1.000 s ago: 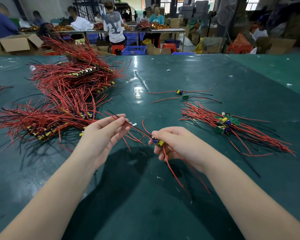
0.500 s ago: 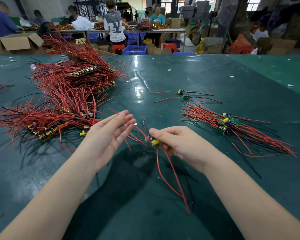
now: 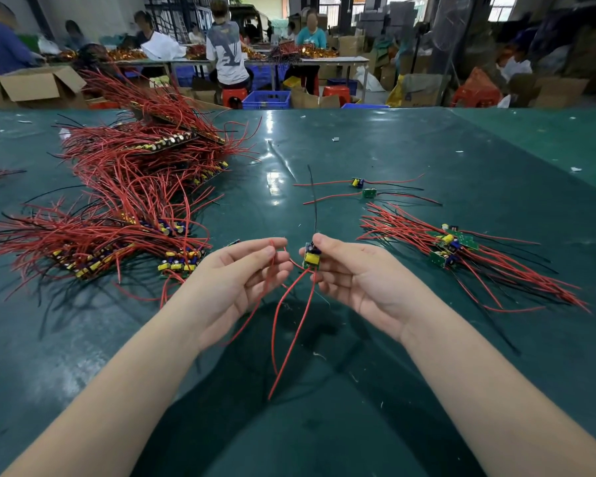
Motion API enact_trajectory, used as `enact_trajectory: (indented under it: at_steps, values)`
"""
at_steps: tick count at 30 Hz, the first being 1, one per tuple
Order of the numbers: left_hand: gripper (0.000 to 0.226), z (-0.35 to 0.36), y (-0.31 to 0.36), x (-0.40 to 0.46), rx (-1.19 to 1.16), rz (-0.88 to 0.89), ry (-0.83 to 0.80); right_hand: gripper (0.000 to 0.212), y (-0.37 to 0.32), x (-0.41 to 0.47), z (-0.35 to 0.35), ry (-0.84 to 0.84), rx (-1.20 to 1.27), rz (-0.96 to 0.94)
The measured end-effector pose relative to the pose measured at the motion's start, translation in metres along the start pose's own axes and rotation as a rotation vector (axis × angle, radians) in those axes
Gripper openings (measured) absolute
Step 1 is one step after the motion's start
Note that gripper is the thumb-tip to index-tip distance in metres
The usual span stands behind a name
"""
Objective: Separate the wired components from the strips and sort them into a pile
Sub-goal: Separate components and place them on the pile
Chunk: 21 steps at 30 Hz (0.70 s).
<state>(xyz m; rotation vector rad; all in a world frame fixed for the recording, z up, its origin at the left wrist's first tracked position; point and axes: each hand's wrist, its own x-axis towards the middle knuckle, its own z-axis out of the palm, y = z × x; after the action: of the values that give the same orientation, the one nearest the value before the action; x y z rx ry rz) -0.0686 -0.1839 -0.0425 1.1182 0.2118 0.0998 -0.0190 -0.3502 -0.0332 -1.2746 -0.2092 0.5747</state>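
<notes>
Right hand point(image 3: 358, 277) pinches a small wired component point(image 3: 311, 257) (red wires dangling); left hand point(image 3: 241, 277) pinches one red wire point(image 3: 272, 259) over the green table point(image 3: 427, 160)

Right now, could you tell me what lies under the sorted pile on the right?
Around the sorted pile, only the green table shows, with red and black wires fanned across it. Anything beneath the stacked boards is covered.

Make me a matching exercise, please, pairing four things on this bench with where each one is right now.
Things:
1. small board with yellow part
2. sorted pile
3. unsorted strips
4. two loose boards

Places:
A. heaped at the table's left
B. pinched in the right hand
C. lying apart, beyond the pile on the right
D. fanned out right of the hands

Pairs: 1-B, 2-D, 3-A, 4-C
</notes>
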Motion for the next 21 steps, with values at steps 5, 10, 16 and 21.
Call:
enact_trajectory:
  at_steps: [5,10,16,21]
  values:
    - [0.016,-0.003,0.002,0.001,0.058,0.060,0.054,0.018,0.000,-0.002,0.002,-0.036,-0.041,0.022]
    - [0.017,-0.003,0.006,0.002,-0.041,0.110,0.066,0.017,0.002,-0.004,0.005,-0.135,0.009,0.051]
    - [0.017,-0.002,0.002,0.003,-0.005,0.205,0.085,0.020,0.006,-0.008,0.013,-0.284,0.002,0.089]
    - [0.016,-0.004,0.001,0.005,0.020,0.198,0.068,0.019,0.006,-0.007,0.012,-0.252,0.034,0.061]
